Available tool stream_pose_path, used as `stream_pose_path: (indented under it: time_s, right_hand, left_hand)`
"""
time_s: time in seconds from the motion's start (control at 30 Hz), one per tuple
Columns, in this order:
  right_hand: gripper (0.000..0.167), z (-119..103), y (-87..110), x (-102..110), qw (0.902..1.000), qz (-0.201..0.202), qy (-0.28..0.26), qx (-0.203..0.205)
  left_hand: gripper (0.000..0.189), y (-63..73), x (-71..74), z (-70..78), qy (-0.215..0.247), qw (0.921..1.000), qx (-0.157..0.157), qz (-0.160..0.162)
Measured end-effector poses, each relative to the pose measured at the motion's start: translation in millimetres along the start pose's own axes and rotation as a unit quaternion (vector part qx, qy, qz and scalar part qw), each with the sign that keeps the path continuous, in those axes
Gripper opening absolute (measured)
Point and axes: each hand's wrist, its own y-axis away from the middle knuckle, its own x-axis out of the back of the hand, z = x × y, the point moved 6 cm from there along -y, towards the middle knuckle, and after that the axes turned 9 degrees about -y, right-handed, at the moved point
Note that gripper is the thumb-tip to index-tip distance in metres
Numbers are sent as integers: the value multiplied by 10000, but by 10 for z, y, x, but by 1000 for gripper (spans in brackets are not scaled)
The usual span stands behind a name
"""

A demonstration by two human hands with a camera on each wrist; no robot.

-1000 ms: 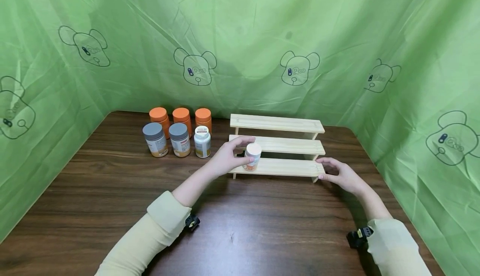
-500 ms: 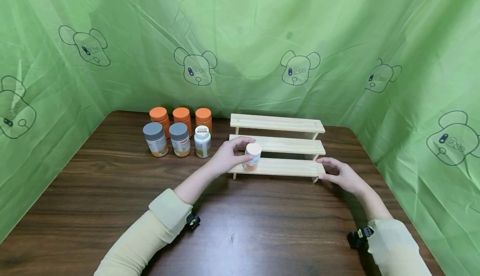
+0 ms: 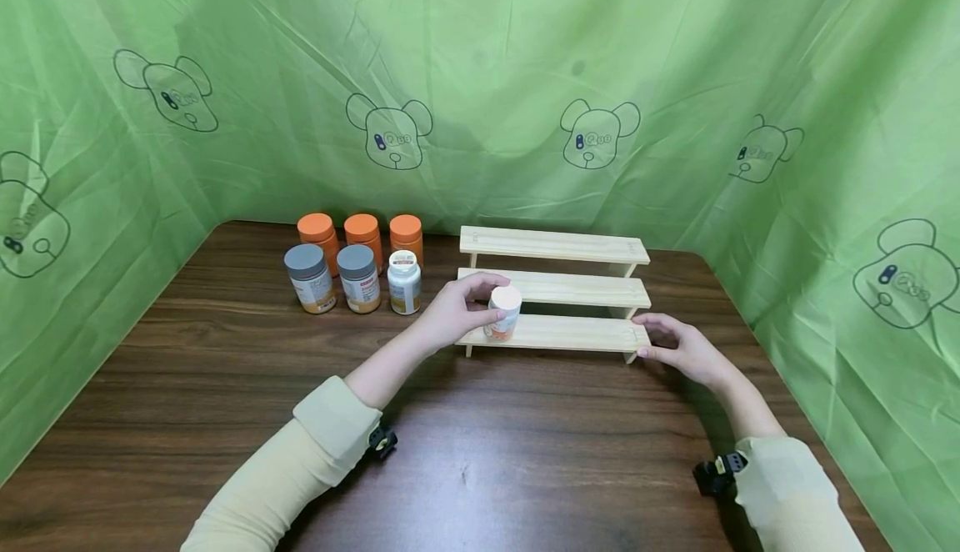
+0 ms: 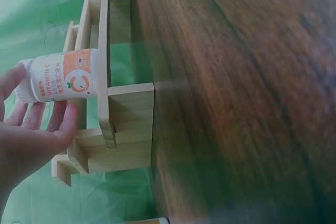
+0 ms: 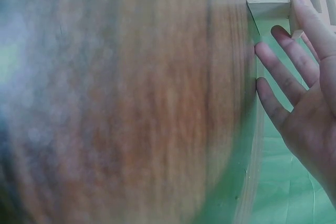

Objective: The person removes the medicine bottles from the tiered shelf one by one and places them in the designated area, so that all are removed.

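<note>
A white pill bottle [image 3: 503,318] with an orange-and-white label stands upright at the left end of the lowest step of a pale three-tier wooden rack [image 3: 570,333]. My left hand [image 3: 454,316] holds it from the left, thumb in front and fingers behind. The left wrist view shows "VITAMIN C" on the bottle [image 4: 63,76], its base right at the board. My right hand [image 3: 686,354] grips the right end of that same step between thumb and forefinger. In the right wrist view, the thumb [image 5: 310,17] lies along the board's edge and the other fingers spread below.
Left of the rack, two grey-lidded jars [image 3: 360,281] and a white bottle [image 3: 405,285] stand in front of three orange-lidded bottles [image 3: 363,231]. All are on a dark wooden table [image 3: 480,444]. Green cloth [image 3: 487,77] encloses the back and sides.
Almost nothing differs. The bottle stays in place on the lowest step with my left hand around it, and my right hand keeps to the rack's end.
</note>
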Motion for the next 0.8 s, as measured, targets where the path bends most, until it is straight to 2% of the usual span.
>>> stream_pose_path:
  time_s: [0.53,0.8]
  right_hand:
    - [51,59,-5,17,9999,10,-12,-166]
    - [51,68,-8,18,9996,-30,137,-226]
  left_hand:
    - [41,128,100,99,-334,9994,-8,134]
    - [43,228,190,158,-169,9998,-13,105]
